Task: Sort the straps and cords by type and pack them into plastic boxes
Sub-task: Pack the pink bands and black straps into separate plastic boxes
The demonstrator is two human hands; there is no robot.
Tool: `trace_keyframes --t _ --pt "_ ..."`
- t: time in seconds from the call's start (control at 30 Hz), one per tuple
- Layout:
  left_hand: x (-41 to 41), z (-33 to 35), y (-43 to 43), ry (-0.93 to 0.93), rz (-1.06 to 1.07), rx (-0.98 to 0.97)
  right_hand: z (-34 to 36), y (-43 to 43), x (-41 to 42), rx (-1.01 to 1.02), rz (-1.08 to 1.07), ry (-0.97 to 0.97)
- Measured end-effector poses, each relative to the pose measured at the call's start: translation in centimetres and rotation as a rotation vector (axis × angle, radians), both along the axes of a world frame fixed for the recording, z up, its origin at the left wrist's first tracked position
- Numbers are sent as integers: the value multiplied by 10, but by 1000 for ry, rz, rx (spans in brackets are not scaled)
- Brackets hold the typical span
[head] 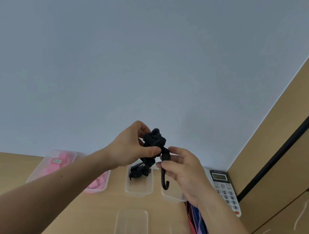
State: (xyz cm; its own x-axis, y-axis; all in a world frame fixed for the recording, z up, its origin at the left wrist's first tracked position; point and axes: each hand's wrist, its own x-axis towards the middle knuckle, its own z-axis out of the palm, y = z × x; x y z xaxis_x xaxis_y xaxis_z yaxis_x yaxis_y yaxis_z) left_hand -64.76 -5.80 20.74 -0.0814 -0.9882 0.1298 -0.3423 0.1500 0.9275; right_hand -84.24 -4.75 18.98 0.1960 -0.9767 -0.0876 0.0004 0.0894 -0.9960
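Observation:
Above the back of the table, my left hand (129,147) grips a bundled black cord (154,139). My right hand (180,166) pinches the cord's free end, whose black hook (164,183) hangs down below my fingers. Under the hands a clear plastic box (138,189) holds another black cord (139,171). A second clear box (172,195) stands to its right, partly hidden by my right hand. At the left, a box (97,187) and a lidded box (51,164) hold pink straps.
A clear lid with a red-edged label (130,230) lies near the front. Red, purple and blue striped straps (199,232) trail under my right forearm. A white desk phone (224,192) stands against the wall at the right, beside a wooden cabinet (287,155).

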Motion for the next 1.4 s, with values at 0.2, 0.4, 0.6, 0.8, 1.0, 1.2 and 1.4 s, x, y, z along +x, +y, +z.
trace_keyframes --t 0.2,0.4,0.6,0.8,1.0,1.2,1.4 --pt "7 -13 -1 54 27 56 0 -5 14 -137 -74 387" --pt "18 -21 8 106 -95 188 -1 -12 31 -140 -279 130" --pt "36 -24 5 446 -29 291 -11 -12 65 -291 -261 164" --pt "51 -30 1 525 -66 358 -20 -10 90 -439 -191 351" --pt "66 -41 -5 562 -95 355 -22 -12 102 -579 -214 635" --pt "75 -61 -9 607 17 480 -35 -4 110 -671 -70 999" --pt "62 -91 -18 492 111 570 -60 -17 102 -537 40 1126"
